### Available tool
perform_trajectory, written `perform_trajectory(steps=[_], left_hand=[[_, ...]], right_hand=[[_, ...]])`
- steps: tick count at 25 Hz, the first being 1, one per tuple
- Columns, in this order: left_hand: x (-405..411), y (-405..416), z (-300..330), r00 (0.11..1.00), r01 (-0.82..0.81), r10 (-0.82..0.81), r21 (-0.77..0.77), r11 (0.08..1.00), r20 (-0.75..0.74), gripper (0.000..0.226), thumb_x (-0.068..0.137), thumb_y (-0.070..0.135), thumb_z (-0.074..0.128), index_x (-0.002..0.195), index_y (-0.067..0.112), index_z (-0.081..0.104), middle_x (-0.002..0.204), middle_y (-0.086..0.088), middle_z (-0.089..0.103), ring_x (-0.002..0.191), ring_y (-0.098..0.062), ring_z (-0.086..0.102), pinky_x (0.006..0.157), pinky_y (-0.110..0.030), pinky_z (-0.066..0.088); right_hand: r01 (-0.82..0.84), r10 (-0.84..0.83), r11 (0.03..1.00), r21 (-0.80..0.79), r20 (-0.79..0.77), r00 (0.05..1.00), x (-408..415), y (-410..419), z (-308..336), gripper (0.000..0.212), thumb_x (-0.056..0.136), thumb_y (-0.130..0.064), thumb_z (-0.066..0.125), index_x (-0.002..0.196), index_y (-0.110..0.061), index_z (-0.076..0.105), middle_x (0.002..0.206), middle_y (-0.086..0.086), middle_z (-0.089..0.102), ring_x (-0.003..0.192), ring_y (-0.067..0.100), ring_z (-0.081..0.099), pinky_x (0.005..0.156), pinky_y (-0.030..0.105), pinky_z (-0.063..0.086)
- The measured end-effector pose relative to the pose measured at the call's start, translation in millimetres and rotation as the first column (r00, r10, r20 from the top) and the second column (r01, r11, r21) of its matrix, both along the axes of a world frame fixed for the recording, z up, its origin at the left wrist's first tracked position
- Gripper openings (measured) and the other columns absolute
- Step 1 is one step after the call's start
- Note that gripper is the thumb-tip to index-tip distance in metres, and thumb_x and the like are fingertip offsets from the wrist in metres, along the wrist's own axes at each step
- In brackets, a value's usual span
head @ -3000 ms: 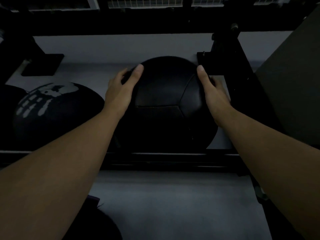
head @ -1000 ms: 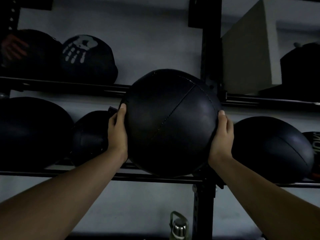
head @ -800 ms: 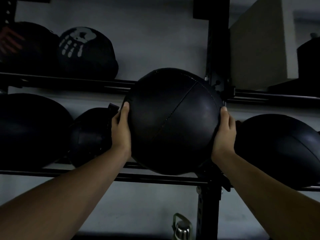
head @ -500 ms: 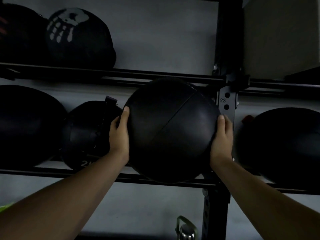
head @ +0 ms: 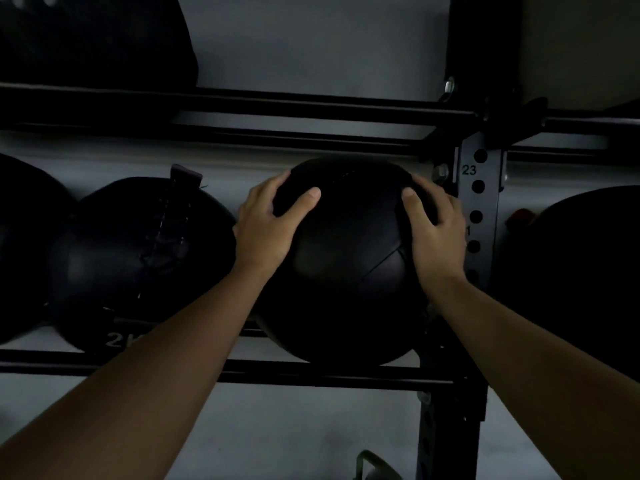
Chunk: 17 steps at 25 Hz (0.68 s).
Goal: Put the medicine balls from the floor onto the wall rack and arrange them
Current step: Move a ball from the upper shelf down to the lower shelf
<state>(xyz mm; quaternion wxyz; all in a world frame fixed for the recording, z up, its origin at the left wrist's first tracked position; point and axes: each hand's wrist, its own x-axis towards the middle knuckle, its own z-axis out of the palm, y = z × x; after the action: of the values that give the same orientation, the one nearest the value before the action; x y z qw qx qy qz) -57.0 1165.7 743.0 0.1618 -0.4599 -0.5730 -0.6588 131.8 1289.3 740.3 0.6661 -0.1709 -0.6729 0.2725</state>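
Note:
A large black medicine ball point(head: 346, 268) rests on the lower rails of the black wall rack point(head: 311, 375), just left of the perforated upright point(head: 479, 216). My left hand point(head: 266, 223) grips its upper left side and my right hand point(head: 434, 226) its upper right side, thumbs on the front. To its left sits a smaller black ball point(head: 138, 258) marked 2K, with another dark ball point(head: 20, 244) beyond it. A further black ball point(head: 581, 271) lies right of the upright.
The upper shelf rails point(head: 277, 109) run just above the held ball, carrying a dark ball point(head: 97, 39) at top left. A grey wall stands behind. A kettlebell handle point(head: 374, 465) shows below near the upright's foot.
The ball has gone from in front of the rack into the lower shelf and now rests on the rails. Both hands slid from its sides up onto its top front.

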Motion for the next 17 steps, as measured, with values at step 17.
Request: perform_trajectory(steps=[17], left_hand=[[30, -62, -63, 1.000, -0.010, 0.006, -0.278, 0.960, -0.013, 0.086, 0.098, 0.073, 0.043, 0.169, 0.042, 0.006, 0.181, 0.007, 0.001, 0.168, -0.021, 0.002, 0.132, -0.046, 0.007]], right_hand=[[0.025, -0.027, 1.000, 0.011, 0.371, 0.928, 50, -26, -58, 0.067, 0.102, -0.065, 0.030, 0.162, -0.047, 0.007, 0.175, -0.010, 0.000, 0.161, 0.016, -0.001, 0.125, 0.044, 0.006]])
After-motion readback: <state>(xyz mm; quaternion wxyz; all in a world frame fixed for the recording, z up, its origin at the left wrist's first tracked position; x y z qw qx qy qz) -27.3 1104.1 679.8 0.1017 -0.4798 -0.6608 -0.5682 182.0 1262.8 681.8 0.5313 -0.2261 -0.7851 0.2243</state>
